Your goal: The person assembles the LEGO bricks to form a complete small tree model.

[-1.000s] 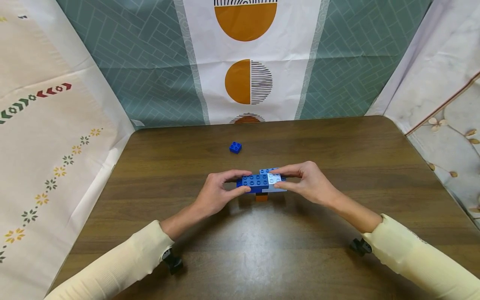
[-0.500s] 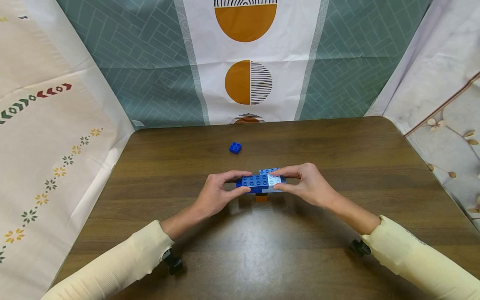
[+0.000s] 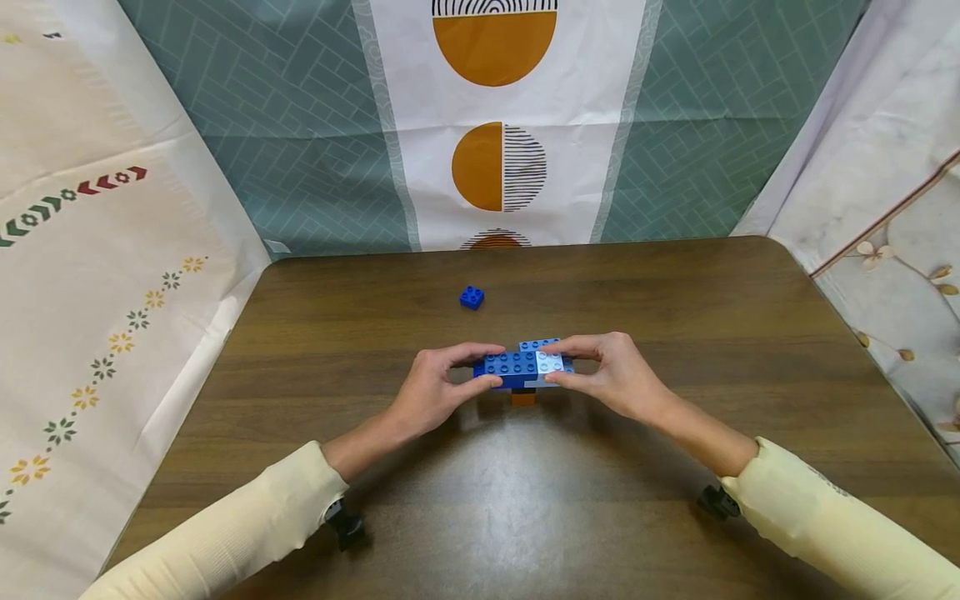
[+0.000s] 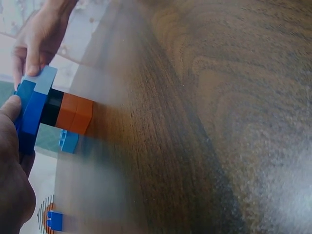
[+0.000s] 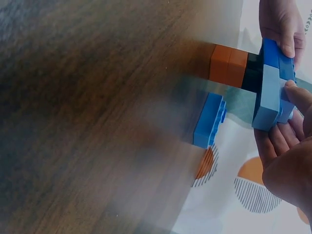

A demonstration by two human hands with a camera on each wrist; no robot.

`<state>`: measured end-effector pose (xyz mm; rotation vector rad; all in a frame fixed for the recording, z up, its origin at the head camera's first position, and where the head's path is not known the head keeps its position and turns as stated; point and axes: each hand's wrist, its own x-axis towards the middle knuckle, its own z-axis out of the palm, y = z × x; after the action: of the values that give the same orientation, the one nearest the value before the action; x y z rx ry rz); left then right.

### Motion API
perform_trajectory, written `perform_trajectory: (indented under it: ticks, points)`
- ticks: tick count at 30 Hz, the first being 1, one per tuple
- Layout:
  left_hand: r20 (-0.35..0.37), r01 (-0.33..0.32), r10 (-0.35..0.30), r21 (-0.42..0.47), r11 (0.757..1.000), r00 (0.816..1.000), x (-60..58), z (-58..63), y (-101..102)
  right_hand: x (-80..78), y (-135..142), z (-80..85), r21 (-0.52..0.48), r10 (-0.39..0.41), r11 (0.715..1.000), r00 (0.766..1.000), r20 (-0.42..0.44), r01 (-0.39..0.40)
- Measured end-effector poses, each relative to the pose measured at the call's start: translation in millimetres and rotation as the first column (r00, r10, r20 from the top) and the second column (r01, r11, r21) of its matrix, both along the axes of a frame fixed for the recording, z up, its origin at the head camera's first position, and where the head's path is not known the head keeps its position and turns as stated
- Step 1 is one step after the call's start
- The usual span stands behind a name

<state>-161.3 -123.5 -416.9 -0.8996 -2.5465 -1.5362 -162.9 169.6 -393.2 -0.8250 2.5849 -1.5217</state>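
A toy brick tower stands on the table, with orange bricks at its foot and a dark brick above them. Across the top lie blue and light blue bricks in two layers. My left hand pinches the upper blue brick between thumb and fingers at its left end. At the right end, my right hand pinches the pale blue brick, thumb in front and fingertips behind. In the right wrist view a light blue brick overhangs the dark one.
Just behind the tower, a separate blue brick lies on the table. Farther back and left is a small square blue brick. Patterned cloths hang beyond the table's far edge and sides.
Both hands keep their hold and the tower stays in place. The right hand's thumb has shifted slightly left along the pale brick's front.
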Motion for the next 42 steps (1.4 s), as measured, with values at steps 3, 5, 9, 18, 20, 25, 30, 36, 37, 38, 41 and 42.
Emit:
perform_trajectory:
  ticks: [3,5,9,18,20,25,30,36,37,38,41,42]
  points:
    - [-0.007,-0.001,0.001,0.001,1.000,1.000,0.0,-0.7,0,0.4,0,-0.8,0.006,-0.004,1.000,1.000,-0.010,0.004]
    - [-0.009,0.000,0.000,0.001,1.000,1.000,0.0,-1.0,0,0.2,0,-2.5,0.014,-0.003,1.000,1.000,-0.026,0.003]
    - [-0.009,0.000,0.000,-0.002,1.000,1.000,0.1,-1.3,0,-0.4,0,-5.7,0.018,0.007,1.000,0.999,-0.049,-0.006]
    - [-0.038,0.006,-0.006,0.004,1.000,0.999,-1.5,-0.5,2,-2.0,1,-4.6,-0.024,0.015,1.000,1.000,0.009,-0.014]
    - [-0.042,0.006,-0.006,0.003,1.000,0.999,-1.6,-0.3,2,-3.1,1,-5.0,-0.027,0.021,0.999,1.000,0.016,-0.020]
    - [-0.042,0.005,-0.005,0.003,1.000,0.999,-1.1,-2.0,1,-4.2,1,-7.0,-0.021,0.026,0.999,0.999,0.031,-0.025]
    - [-0.044,-0.001,0.001,0.007,1.000,0.999,-0.7,-3.8,1,-4.3,1,-7.6,-0.023,0.026,0.999,0.999,0.030,-0.025]
    - [-0.052,0.008,-0.008,-0.002,1.000,0.999,-2.1,-2.4,2,-3.4,0,-5.9,-0.013,0.023,1.000,0.999,0.026,-0.023]
    - [-0.052,0.015,-0.015,-0.012,1.000,0.999,-2.6,-1.0,1,-3.4,0,-5.6,-0.007,0.022,1.000,0.999,0.024,-0.022]
    - [-0.050,0.025,-0.026,-0.025,0.999,0.998,-3.5,0.4,0,-3.4,0,-5.2,-0.002,0.022,1.000,1.000,0.019,-0.022]
    - [-0.017,0.078,-0.079,-0.047,0.996,0.997,-8.4,4.8,-5,-3.2,0,-4.2,0.010,0.020,1.000,1.000,0.011,-0.020]
    - [0.006,0.095,-0.095,-0.044,0.994,0.995,-10.8,6.0,-7,-3.3,-1,-4.2,0.010,0.021,1.000,1.000,0.011,-0.021]
